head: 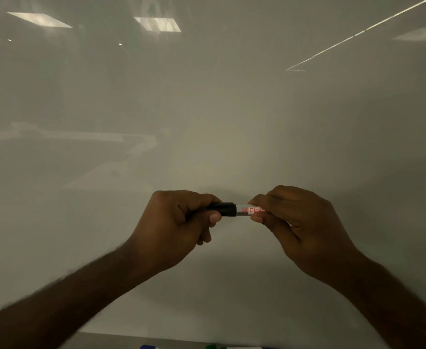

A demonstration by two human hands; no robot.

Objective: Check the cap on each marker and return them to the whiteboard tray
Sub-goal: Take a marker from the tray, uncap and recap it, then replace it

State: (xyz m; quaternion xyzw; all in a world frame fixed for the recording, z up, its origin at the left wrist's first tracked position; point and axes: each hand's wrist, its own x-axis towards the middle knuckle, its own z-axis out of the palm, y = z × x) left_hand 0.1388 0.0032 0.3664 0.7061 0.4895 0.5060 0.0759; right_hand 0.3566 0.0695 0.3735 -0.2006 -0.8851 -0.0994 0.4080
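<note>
Marker held level before the whiteboard (206, 109).
We see the left hand (179, 230) grip the black cap (225, 209); the right hand (300, 222) grips the marker (243, 211) barrel.

The left hand (179, 227) grips the black cap (223, 209) of a marker (242, 211). The right hand (300, 227) pinches its white barrel, both before the whiteboard (206, 109).

2 bare forearms reach in from the lower corners, with no sleeves, watch or rings showing. The left hand (179, 222) and right hand (300, 227) have short, plain nails; fine hair edges the left forearm.
</note>
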